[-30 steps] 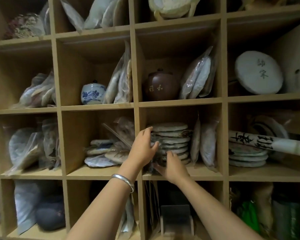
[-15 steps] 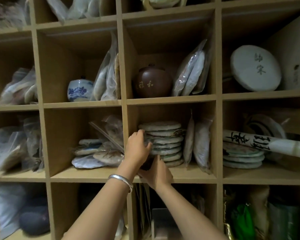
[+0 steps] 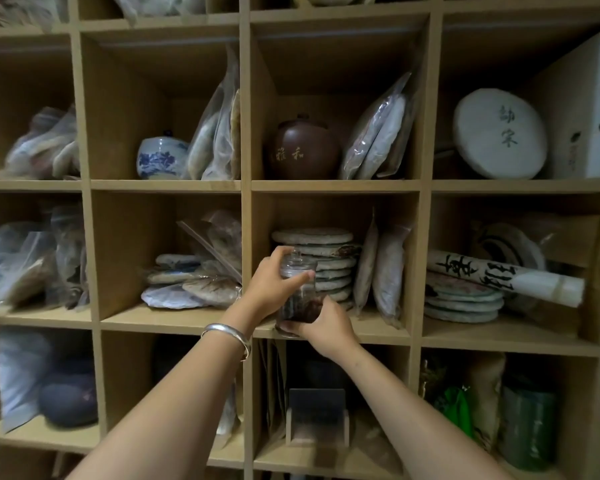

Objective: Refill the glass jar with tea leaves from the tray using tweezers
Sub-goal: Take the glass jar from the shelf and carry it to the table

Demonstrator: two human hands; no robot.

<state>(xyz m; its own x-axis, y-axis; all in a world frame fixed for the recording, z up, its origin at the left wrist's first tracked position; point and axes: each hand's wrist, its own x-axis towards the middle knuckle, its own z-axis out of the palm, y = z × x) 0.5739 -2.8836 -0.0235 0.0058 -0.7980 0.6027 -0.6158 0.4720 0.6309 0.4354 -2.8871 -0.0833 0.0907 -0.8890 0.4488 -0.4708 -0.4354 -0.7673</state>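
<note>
Two hands grasp one glass jar [image 3: 297, 292] a little below the middle of the frame, at the front edge of a wooden shelf [image 3: 174, 318]. The jar stands upright, has a clear lid with a knob on top, and holds dark tea leaves in its lower part; whether its base rests on the shelf board or is just off it cannot be told. The left hand [image 3: 274, 280] wraps round the upper part of the jar, fingers curled over the lid's edge and thumb across the front. A silver bangle [image 3: 227, 336] sits on that wrist. The right hand [image 3: 321, 323] cups the bottom of the jar from below and the right, fingers bent round its base.

Just behind the jar, in the same compartment, is a stack of round tea cakes [image 3: 317, 261], with two bagged cakes [image 3: 383, 271] leaning upright to the right of it. The compartment to the left holds more flat cakes in clear bags [image 3: 191, 282]. Directly above the jar's compartment stands a brown clay pot [image 3: 303, 150] with pale characters on it, and to its left, one compartment over, a blue-and-white ceramic jar [image 3: 160, 157]. At the right of the frame a white paper-wrapped roll [image 3: 503, 277] with black brush characters lies across a pile of cakes, and above it a round white wrapped cake [image 3: 499, 133] leans against the back.
</note>
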